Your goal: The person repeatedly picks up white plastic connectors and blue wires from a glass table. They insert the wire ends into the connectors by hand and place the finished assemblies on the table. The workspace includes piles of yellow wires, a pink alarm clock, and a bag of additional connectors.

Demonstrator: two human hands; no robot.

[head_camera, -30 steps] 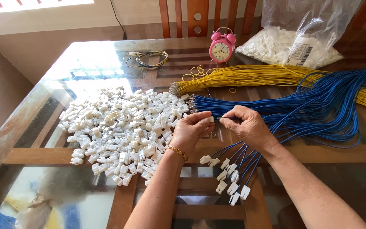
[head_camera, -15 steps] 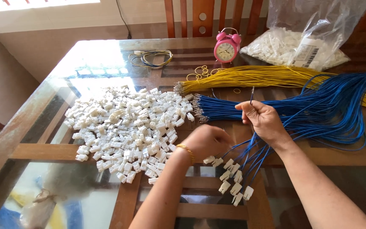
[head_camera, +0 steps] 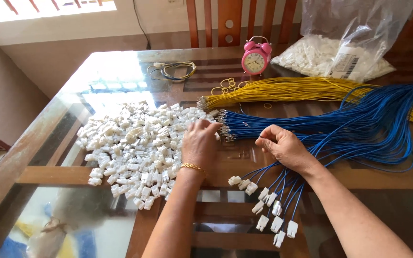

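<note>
My left hand [head_camera: 199, 145], with a gold bangle on the wrist, reaches into the right edge of a big heap of small white plastic connectors [head_camera: 130, 143], its fingertips resting on them. To the right, my right hand [head_camera: 285, 145] has thumb and fingers pinched on a thin blue wire. It sits beside the bare metal ends of a thick bundle of blue wires [head_camera: 359, 124]. Below my right wrist, several blue wires fitted with white connectors [head_camera: 273, 210] fan out toward me.
A bundle of yellow wires [head_camera: 288, 88] lies behind the blue one, with loose rubber bands [head_camera: 225, 86] nearby. A pink alarm clock [head_camera: 256, 57], a plastic bag of connectors [head_camera: 335, 52] and a small wire coil [head_camera: 170, 70] stand at the back of the glass table [head_camera: 96, 81].
My left hand moved from the finished wires near me up into the connector heap. My right hand came down from holding a wire upright to the blue wire ends.
</note>
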